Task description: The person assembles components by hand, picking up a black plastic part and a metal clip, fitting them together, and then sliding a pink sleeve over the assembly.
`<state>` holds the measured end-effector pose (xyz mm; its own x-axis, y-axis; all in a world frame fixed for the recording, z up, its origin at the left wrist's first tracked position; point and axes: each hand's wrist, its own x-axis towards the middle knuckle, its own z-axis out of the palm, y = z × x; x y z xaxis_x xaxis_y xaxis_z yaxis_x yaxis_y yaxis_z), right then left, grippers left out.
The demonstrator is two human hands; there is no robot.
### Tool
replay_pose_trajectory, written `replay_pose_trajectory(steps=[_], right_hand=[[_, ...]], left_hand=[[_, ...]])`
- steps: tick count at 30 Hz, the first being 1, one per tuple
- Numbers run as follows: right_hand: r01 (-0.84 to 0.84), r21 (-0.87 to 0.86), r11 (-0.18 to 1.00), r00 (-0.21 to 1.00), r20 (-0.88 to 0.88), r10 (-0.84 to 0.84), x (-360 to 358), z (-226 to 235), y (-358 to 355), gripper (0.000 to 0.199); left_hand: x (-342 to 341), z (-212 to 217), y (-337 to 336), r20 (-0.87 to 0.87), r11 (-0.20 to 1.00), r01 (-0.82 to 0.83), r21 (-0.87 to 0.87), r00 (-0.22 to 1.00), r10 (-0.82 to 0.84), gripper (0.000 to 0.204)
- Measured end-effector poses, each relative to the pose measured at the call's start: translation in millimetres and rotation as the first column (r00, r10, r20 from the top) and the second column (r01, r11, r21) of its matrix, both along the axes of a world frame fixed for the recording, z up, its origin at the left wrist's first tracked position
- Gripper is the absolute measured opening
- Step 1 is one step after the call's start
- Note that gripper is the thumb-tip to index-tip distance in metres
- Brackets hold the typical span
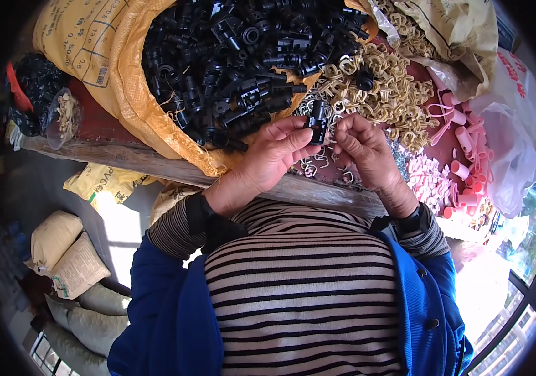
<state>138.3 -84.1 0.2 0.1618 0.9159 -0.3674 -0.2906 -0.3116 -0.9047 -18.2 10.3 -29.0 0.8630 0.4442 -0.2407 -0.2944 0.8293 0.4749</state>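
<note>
My left hand (271, 153) grips a small black plastic part (317, 121), cylinder-like with cut-outs, between thumb and fingers. The part stands upright above the table's near edge. Just to its right, my right hand (368, 149) has thumb and fingertips pinched together; whatever is between them is too small to make out. Beyond my left hand, an orange woven sack (131, 81) lies open, filled with a heap of similar black plastic parts (230, 69). Silver metal hooks (309, 164) are scattered beneath and between my hands.
Behind my right hand spreads a pile of tan ring-shaped pieces (384, 88). Pink plastic tubes (468, 147) and small pale pink pieces (431, 178) lie to the right, beside a white plastic bag (521, 138). A clear tub (63, 119) sits left; full sacks (80, 266) rest on the floor.
</note>
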Motion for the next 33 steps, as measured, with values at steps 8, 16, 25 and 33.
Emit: replay_pose_trajectory(steps=[8,16,25,33], right_hand=[[-0.139,0.325,0.935,0.848,0.527,-0.057,-6.5,16.0,2.0,0.006],[-0.393,0.353,0.849,0.450,0.879,-0.158,-8.1,23.3,2.7,0.010],[-0.100,0.114,0.988,0.906,0.422,0.043,0.1,13.0,-2.4,0.023],[-0.298,-0.023,0.954,-0.160,0.987,-0.026,26.7,-9.3,17.7,0.018]], left_hand=[[-3.8,1.7,0.1,-0.076,0.990,0.124,-0.071,0.989,-0.129,0.020],[-4.6,0.8,-1.9,-0.113,0.983,0.181,-0.011,0.977,-0.181,0.023],[-5.6,9.2,1.8,-0.134,0.945,0.306,0.117,0.948,-0.290,0.020],[-0.8,10.0,-1.1,-0.319,0.997,0.073,0.032,0.946,-0.059,0.023]])
